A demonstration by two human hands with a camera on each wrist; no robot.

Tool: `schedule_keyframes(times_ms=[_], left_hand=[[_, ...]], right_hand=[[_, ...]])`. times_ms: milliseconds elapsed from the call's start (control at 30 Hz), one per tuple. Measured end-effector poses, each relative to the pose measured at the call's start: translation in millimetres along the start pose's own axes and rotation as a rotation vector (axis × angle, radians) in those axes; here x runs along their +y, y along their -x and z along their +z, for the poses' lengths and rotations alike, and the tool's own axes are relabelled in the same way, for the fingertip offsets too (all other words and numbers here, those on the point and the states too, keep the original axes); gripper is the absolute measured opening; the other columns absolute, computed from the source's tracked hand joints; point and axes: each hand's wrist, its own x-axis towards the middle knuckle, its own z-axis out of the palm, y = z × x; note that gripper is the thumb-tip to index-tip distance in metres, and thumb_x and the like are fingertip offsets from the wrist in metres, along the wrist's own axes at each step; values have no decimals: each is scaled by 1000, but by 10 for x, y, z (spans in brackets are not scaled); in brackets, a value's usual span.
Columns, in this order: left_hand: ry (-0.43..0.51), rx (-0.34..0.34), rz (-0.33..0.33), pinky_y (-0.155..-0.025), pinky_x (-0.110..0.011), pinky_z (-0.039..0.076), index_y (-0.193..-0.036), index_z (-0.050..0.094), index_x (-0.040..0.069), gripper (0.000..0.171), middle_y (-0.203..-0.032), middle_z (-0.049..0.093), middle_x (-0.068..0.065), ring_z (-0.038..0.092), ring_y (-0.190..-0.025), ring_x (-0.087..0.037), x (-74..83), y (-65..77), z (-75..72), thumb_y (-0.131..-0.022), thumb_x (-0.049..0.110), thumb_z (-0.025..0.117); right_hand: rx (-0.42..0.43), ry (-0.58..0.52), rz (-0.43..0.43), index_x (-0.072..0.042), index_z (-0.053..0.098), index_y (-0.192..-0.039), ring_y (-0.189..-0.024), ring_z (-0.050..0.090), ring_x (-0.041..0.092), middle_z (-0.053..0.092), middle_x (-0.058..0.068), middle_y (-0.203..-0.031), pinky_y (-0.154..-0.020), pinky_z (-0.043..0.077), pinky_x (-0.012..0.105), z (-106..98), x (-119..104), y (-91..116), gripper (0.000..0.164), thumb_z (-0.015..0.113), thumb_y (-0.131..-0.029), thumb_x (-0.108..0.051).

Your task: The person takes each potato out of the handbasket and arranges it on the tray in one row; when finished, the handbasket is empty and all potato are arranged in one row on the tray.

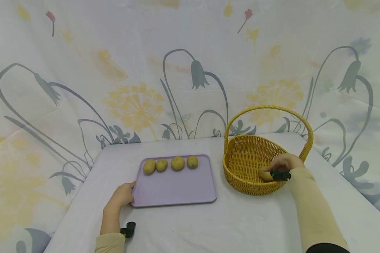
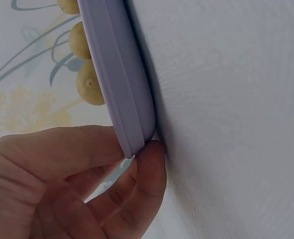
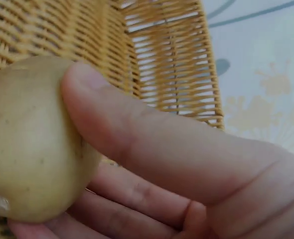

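A lavender tray lies on the table with several potatoes in a row along its far side. At the tray's near left corner my left hand pinches the rim, thumb on top and fingers beneath, as the left wrist view shows. My right hand reaches into the yellow wicker basket on the right. It grips a potato between thumb and fingers, low inside the basket near its front right wall.
The basket's tall arched handle rises over it, with the right forearm coming in beside its right end. A white cloth covers the table. Behind stands a flower-printed curtain. Each wrist wears a small dark device.
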Motion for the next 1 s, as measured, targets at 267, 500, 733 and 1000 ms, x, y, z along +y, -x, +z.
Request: schedule_keyframes(times_ms=[267,500,733,1000], left_hand=[[-10,2,9,-49,-27,43,-126,43,-17,65,-123,47,-37,57,-80,-31,5,7,0,-62,-14,55],[-17,0,4,-51,-27,42,-126,43,-17,65,-123,47,-37,55,-86,-33,11,6,-10,-63,-14,55],[-32,-5,-3,-57,-31,43,-126,44,-16,65,-123,47,-37,54,-85,-32,21,12,-7,-62,-13,56],[-61,-6,15,-69,-38,46,-125,44,-17,64,-122,48,-37,53,-87,-33,33,12,-31,-62,-12,57]], right_hand=[[-66,-169,-147,-13,68,-84,-79,61,11,64,-2,-85,-77,50,28,-25,-26,-55,7,65,-85,-20],[-211,-437,-225,-13,69,-81,-81,64,15,65,4,-86,-79,52,27,58,-152,-103,14,58,-89,-11],[-306,-501,-298,-12,71,-83,-83,65,16,68,4,-86,-80,51,27,282,-333,-86,24,50,-93,-8],[-407,-494,-388,-12,72,-85,-84,65,15,69,4,-87,-80,51,27,721,-639,-60,22,52,-92,-8]])
